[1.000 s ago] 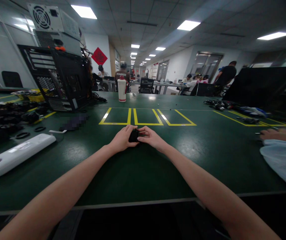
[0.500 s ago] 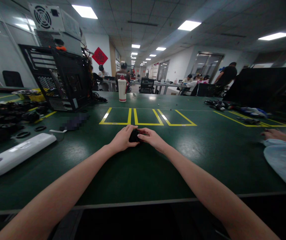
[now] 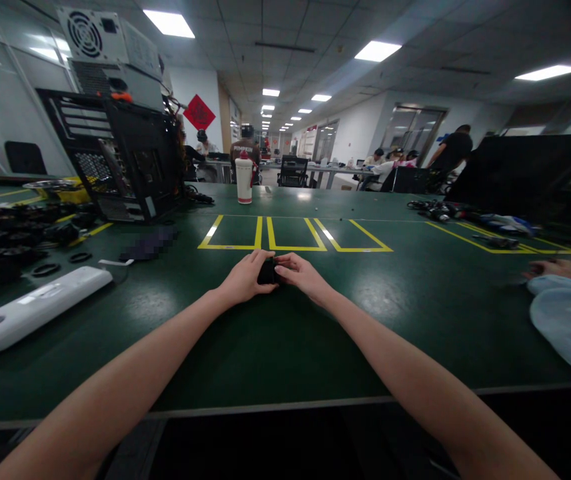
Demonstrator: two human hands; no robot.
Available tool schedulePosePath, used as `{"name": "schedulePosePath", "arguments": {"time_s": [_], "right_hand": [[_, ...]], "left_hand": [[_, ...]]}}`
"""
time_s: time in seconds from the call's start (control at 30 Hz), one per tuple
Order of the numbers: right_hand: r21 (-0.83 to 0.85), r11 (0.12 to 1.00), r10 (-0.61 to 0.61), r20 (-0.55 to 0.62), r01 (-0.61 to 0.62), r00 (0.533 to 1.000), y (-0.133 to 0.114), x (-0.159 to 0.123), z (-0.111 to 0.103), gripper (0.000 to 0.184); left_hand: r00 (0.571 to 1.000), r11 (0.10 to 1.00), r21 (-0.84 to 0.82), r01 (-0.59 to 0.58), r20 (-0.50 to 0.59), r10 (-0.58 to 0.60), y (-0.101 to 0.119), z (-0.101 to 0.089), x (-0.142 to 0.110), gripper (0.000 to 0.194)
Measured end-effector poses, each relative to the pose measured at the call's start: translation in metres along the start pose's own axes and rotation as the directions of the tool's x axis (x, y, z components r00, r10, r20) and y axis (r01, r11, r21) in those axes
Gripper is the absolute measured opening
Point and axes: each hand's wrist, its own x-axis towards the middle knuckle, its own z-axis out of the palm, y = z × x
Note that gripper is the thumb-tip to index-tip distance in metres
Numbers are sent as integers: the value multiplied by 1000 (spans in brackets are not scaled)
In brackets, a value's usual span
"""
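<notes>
Both my hands meet over the middle of the green table (image 3: pixel 275 347), just in front of three yellow taped boxes (image 3: pixel 292 235). My left hand (image 3: pixel 243 279) is curled around a small black object (image 3: pixel 267 271) and holds it just above the table top. My right hand (image 3: pixel 301 273) pinches the same black object from the right side with its fingertips. Most of the object is hidden between the fingers, so I cannot make out what it is.
A black open computer case (image 3: pixel 115 157) with a silver power supply (image 3: pixel 110 57) on top stands at the back left. Black parts (image 3: pixel 10 243) and a long white device (image 3: pixel 32 308) lie at left. A white bottle (image 3: pixel 244 180) stands behind. Another person's sleeve (image 3: pixel 570 327) and hand rest at right.
My hands have hardly moved and still hold the black object. The other person's hand at the right has shifted slightly further right.
</notes>
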Motion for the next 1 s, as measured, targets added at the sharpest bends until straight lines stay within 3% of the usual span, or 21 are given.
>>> {"name": "schedulePosePath", "arguments": {"time_s": [0.13,0.33,0.5,0.73,0.93,1.0], "right_hand": [[5,998,63,42,-63,997,-5,-2,-1,32],[-55,998,-38,75,42,996,-9,-6,-4,32],[-55,997,-56,58,59,997,-4,-4,-3,23],[-58,998,0,41,2,999,-2,0,-3,33],[-27,999,-38,100,40,994,-6,-4,-4,40],[-39,998,-44,89,48,995,-5,-5,-4,35]], "left_hand": [[1000,1000,-10,10,4,-10,0,0,0,61],[1000,999,-30,14,-1,-14,0,0,0,60],[1000,1000,-16,17,6,-17,1,-1,0,60],[1000,1000,0,-1,4,1,1,0,0,61],[1000,1000,-1,8,2,-8,2,0,0,58],[1000,1000,-5,8,8,-8,2,-1,0,59]]}}
